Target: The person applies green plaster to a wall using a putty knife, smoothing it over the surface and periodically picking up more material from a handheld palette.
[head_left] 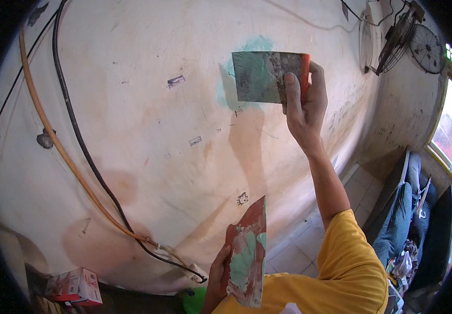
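Note:
My right hand (305,104) is closed on a wide putty knife (267,78) with a grey, smeared blade and an orange-red back edge. The blade is held up in front of a green putty patch (260,44) on the wall; whether its edge touches the wall I cannot tell. Low in the middle, my left hand (217,275) grips a flat reddish-brown board (254,222) by its left side. Green putty (243,261) lies smeared over the board's face. The fingers behind the board are hidden.
The pale, stained wall (158,120) fills most of the view. A black cable (79,136) and an orange hose (53,136) hang at left. Lower left is a red-and-white box (74,287). A fan (425,49) is mounted upper right, above a dark blue sofa (396,214).

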`<state>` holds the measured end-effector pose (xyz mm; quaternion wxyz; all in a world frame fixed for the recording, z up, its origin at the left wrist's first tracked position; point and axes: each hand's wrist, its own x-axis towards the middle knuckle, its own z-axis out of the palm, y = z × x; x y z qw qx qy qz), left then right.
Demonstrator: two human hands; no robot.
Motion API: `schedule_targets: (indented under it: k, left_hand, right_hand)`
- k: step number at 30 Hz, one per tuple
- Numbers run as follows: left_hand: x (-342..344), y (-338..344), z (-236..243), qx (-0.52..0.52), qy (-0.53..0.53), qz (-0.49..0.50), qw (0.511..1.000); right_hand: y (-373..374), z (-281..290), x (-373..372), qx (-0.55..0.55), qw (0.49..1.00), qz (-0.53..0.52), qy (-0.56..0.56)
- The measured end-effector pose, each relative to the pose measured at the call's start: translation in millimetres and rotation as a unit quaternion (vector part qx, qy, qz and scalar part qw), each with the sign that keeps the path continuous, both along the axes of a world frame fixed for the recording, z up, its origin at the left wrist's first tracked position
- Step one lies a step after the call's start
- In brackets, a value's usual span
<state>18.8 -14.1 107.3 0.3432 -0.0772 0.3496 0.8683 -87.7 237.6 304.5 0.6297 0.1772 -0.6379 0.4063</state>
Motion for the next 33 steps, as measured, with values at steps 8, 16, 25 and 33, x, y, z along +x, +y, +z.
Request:
schedule_targets:
  k: [8,16,25,33]
  left_hand:
    - [-22,-12,-46,0.049,0.018,-0.048,0.997]
    - [-22,0,-24,0.089,0.018,0.011,0.996]
    - [-23,15,-26,0.087,0.025,0.022,0.996]
    - [-21,29,-22,0.084,0.019,0.045,0.995]
  right_hand:
    - [-9,1,2,0.062,0.989,-0.138,-0.010]
    - [17,1,-10,0.060,0.979,-0.185,0.054]
    - [50,-3,-47,-0.032,0.988,0.132,-0.072]
    - [68,-2,-47,-0.049,0.993,-0.025,-0.100]
